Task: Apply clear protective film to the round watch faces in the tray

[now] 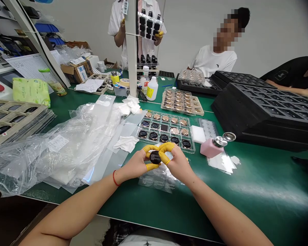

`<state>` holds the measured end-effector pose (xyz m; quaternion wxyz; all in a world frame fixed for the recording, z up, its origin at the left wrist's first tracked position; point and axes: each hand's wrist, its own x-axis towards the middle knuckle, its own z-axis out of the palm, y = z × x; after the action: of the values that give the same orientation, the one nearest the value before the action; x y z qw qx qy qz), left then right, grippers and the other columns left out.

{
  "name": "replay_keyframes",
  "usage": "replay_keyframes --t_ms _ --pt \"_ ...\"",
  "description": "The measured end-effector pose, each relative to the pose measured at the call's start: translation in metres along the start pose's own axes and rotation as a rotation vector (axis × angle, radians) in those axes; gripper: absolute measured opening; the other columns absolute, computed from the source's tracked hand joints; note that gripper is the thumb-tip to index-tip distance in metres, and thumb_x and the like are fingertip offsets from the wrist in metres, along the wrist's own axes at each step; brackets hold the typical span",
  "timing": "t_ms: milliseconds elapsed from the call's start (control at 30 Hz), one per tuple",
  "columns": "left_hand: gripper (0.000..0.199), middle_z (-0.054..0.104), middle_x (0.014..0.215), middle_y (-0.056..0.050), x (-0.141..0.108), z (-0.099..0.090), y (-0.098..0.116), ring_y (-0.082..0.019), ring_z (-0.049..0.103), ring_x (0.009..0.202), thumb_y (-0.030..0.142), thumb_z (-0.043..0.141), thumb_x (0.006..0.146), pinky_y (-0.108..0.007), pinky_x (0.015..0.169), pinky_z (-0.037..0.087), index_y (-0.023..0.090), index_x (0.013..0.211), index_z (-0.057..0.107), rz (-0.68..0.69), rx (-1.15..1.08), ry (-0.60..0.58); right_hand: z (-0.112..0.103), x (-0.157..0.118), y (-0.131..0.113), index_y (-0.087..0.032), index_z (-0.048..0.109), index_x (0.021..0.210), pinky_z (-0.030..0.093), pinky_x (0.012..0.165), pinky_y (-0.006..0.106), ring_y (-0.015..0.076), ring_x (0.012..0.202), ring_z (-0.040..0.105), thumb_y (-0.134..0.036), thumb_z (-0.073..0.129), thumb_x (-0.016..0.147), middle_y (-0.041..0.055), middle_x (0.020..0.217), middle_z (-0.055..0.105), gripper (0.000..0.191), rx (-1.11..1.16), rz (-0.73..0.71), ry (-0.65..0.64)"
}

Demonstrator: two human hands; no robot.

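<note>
A round black disc with white print (pixel 155 157) is held between my two hands above the table's near middle. My left hand (pixel 137 164), in yellow finger cots, grips its left edge between thumb and fingers. From the right, my right hand (pixel 176 160) pinches its edge, also with yellow cots. Just beyond lies a clear plastic tray (pixel 192 145) of similar round pieces, some with black printed tops and some gold-coloured; one pocket looks dark and square. Below my hands lies a transparent sheet with round labels (pixel 157 183), partly covered by crumpled film.
To the right stand a pink pump bottle (pixel 210 147), a white sponge block (pixel 198 134) and stacked black trays (pixel 248 116). Clear plastic bags (pixel 74 147) spread on the left. A white cloth (pixel 126 143) lies beside the tray. Other people are across the table, one holding a clear tray (pixel 149 25).
</note>
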<state>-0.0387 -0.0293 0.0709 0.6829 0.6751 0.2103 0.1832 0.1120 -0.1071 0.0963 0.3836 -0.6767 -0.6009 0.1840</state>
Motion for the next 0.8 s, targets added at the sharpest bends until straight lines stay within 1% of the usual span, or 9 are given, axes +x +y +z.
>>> replay_keyframes --t_ms 167,233,300,333,400,500,600,700,800 --pt "0.045 0.063 0.096 -0.001 0.0 0.0 0.001 -0.015 0.062 0.086 0.024 0.07 0.073 -0.029 0.081 0.049 0.024 0.112 0.048 -0.003 -0.001 -0.003 0.0 -0.002 -0.001 -0.021 0.056 0.077 0.04 0.083 0.039 0.0203 0.089 0.054 -0.016 0.051 0.08 0.0031 0.091 0.064 0.008 -0.054 -0.038 0.014" --pt "0.044 0.062 0.095 -0.001 0.001 0.0 0.001 -0.015 0.061 0.086 0.024 0.07 0.074 -0.029 0.081 0.049 0.024 0.112 0.048 -0.014 -0.016 -0.006 -0.006 -0.001 -0.001 -0.021 0.059 0.083 0.04 0.084 0.04 0.0215 0.091 0.055 -0.02 0.052 0.082 0.0045 0.093 0.065 0.007 -0.131 -0.094 0.025" --pt "0.044 0.062 0.093 -0.001 0.002 -0.001 0.0 -0.015 0.061 0.085 0.024 0.07 0.073 -0.029 0.078 0.049 0.024 0.112 0.048 -0.038 -0.037 -0.006 -0.017 0.0 0.006 -0.02 0.061 0.092 0.04 0.085 0.041 0.0238 0.094 0.056 -0.026 0.051 0.084 0.0069 0.097 0.066 0.014 -0.259 -0.132 0.029" --pt "0.045 0.061 0.092 -0.001 0.002 -0.002 -0.001 -0.015 0.061 0.084 0.024 0.071 0.073 -0.029 0.077 0.049 0.024 0.111 0.047 -0.052 -0.047 -0.005 -0.024 0.0 0.012 -0.019 0.062 0.097 0.041 0.083 0.042 0.0253 0.094 0.057 -0.028 0.051 0.085 0.0083 0.099 0.066 0.018 -0.339 -0.127 0.02" --pt "0.047 0.059 0.092 -0.001 0.003 -0.002 -0.003 -0.015 0.061 0.082 0.025 0.071 0.072 -0.029 0.076 0.049 0.023 0.112 0.046 -0.081 -0.063 -0.007 -0.036 -0.002 0.031 -0.017 0.063 0.1 0.043 0.076 0.04 0.0277 0.091 0.058 -0.03 0.051 0.085 0.011 0.098 0.067 0.023 -0.506 -0.059 -0.031" --pt "0.052 0.058 0.092 -0.001 0.004 -0.002 -0.006 -0.014 0.061 0.08 0.026 0.071 0.072 -0.032 0.077 0.049 0.024 0.115 0.043 -0.116 -0.069 -0.031 -0.043 -0.011 0.068 -0.015 0.065 0.09 0.043 0.063 0.036 0.0283 0.078 0.06 -0.027 0.058 0.078 0.0126 0.085 0.066 0.018 -0.707 0.092 -0.127" --pt "0.054 0.058 0.091 0.0 0.003 0.0 -0.007 -0.014 0.06 0.079 0.028 0.071 0.072 -0.032 0.077 0.049 0.025 0.118 0.041 -0.123 -0.057 -0.05 -0.039 -0.024 0.094 -0.017 0.062 0.079 0.04 0.058 0.032 0.0256 0.074 0.059 -0.027 0.061 0.076 0.0098 0.078 0.063 0.01 -0.735 0.135 -0.134" --pt "0.054 0.057 0.087 0.001 0.002 0.002 -0.007 -0.013 0.059 0.077 0.031 0.071 0.072 -0.03 0.073 0.048 0.025 0.116 0.042 -0.119 -0.035 -0.052 -0.033 -0.032 0.1 -0.019 0.056 0.072 0.036 0.054 0.03 0.0226 0.067 0.057 -0.031 0.058 0.079 0.0059 0.069 0.059 0.014 -0.715 0.148 -0.086" --pt "0.052 0.059 0.084 0.001 0.001 0.003 -0.006 -0.013 0.058 0.074 0.031 0.07 0.073 -0.028 0.069 0.047 0.025 0.117 0.042 -0.115 -0.006 -0.059 -0.031 -0.037 0.098 -0.019 0.054 0.074 0.036 0.054 0.03 0.0222 0.066 0.057 -0.036 0.06 0.079 0.0068 0.072 0.058 0.018 -0.753 0.166 -0.055"
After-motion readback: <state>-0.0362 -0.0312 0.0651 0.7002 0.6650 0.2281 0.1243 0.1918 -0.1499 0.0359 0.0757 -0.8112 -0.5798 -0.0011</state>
